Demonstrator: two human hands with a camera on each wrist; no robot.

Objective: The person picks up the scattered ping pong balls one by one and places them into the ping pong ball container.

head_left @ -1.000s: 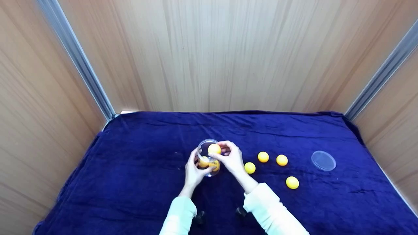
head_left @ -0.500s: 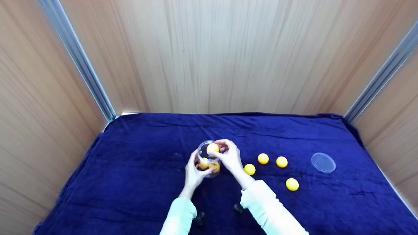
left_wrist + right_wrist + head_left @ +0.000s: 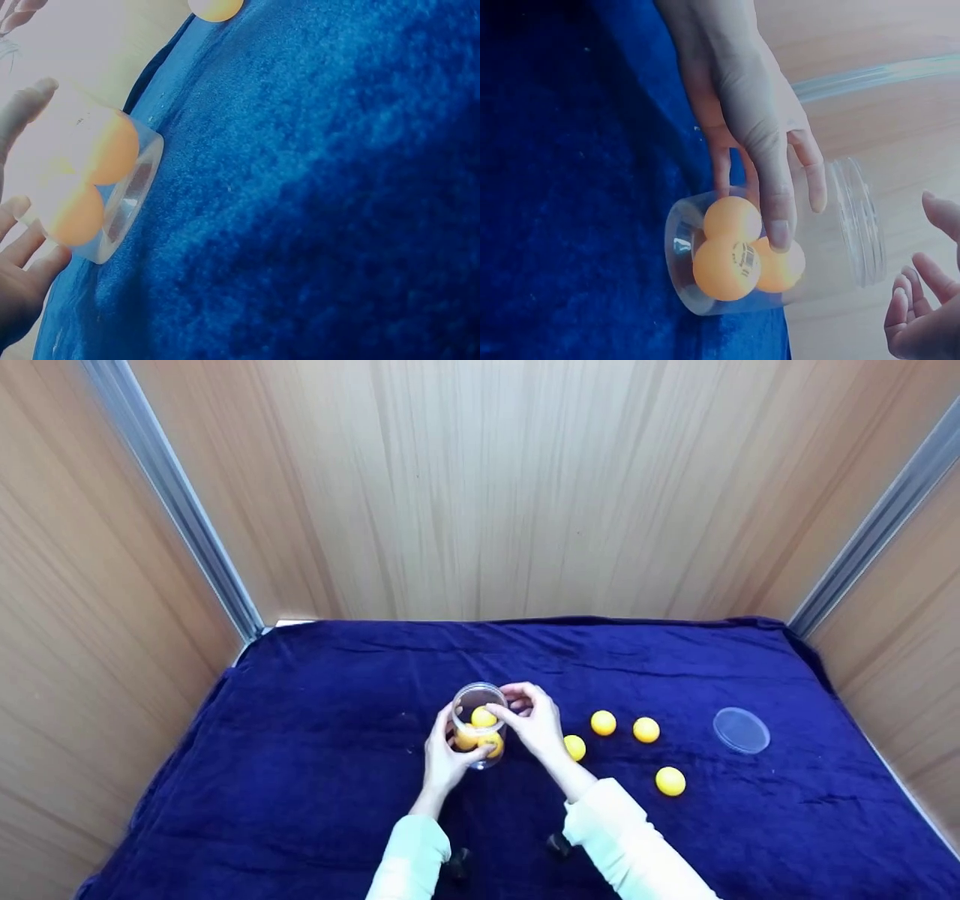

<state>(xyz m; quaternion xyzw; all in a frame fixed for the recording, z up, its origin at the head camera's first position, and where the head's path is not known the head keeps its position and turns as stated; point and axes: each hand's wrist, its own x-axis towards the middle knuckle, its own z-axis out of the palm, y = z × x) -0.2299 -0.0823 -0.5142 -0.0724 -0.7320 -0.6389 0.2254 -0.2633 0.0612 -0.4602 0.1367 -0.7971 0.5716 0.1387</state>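
Observation:
A clear plastic jar (image 3: 480, 725) stands upright on the blue cloth (image 3: 315, 750), and my left hand (image 3: 444, 755) grips its side. In the right wrist view the jar (image 3: 832, 240) holds three orange balls (image 3: 726, 268) at its bottom, with the left hand's fingers (image 3: 769, 172) wrapped round the wall. My right hand (image 3: 529, 718) hovers beside the jar's mouth. Its fingers (image 3: 919, 315) are loosely curled and empty. The left wrist view shows the jar's base (image 3: 127, 202) and two of the balls (image 3: 109, 146) through it.
Several loose yellow balls lie on the cloth right of the jar: one (image 3: 574, 747) by my right wrist, two (image 3: 602, 722) (image 3: 646, 730) farther right, one (image 3: 670, 781) nearer me. A clear round lid (image 3: 741, 730) lies at the far right. Wooden walls enclose the table.
The ball my right hand pinched over the jar's mouth has dropped inside onto the others. The right hand is now empty and has drawn back slightly. The left hand still holds the jar.

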